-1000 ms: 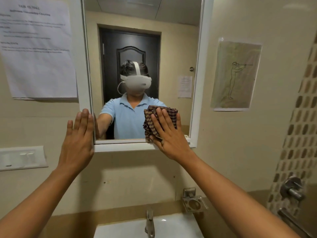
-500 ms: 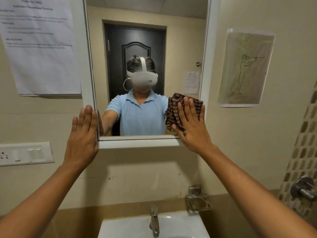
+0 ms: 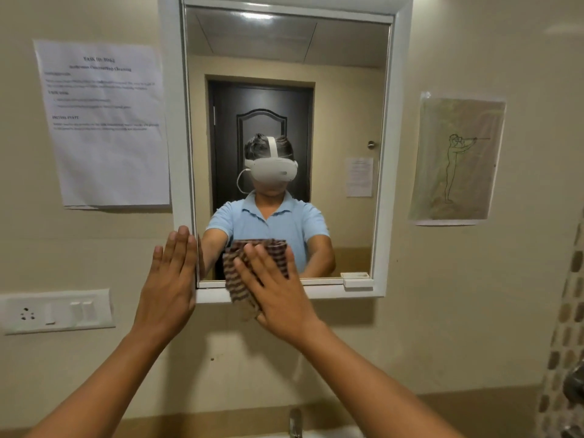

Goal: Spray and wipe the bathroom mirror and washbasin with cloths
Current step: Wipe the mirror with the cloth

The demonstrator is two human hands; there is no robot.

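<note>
The washbasin [image 3: 328,434] is cut off by the bottom edge; only a sliver of white rim and the top of a metal tap [image 3: 295,422] show. At the right edge, a metal fitting [image 3: 573,387] is partly out of frame and blurred. The text on the printed sheet [image 3: 104,124] taped left of the mirror is too blurred to read.

The mirror [image 3: 284,90] is a rectangular glass pane in a white frame. The right hand [image 3: 278,290] lies flat, fingers straight and spread, pressing a brown-and-cream checked woven cloth [image 3: 235,279] against the lower glass and bottom frame rail; the palm hides most of the cloth. The left hand [image 3: 169,279] is flat, fingers straight and together, resting on the lower left frame corner and holding nothing.

A line drawing on greenish paper [image 3: 456,159] hangs right of the mirror. A white plastic switch plate [image 3: 57,311] sits at the left.
</note>
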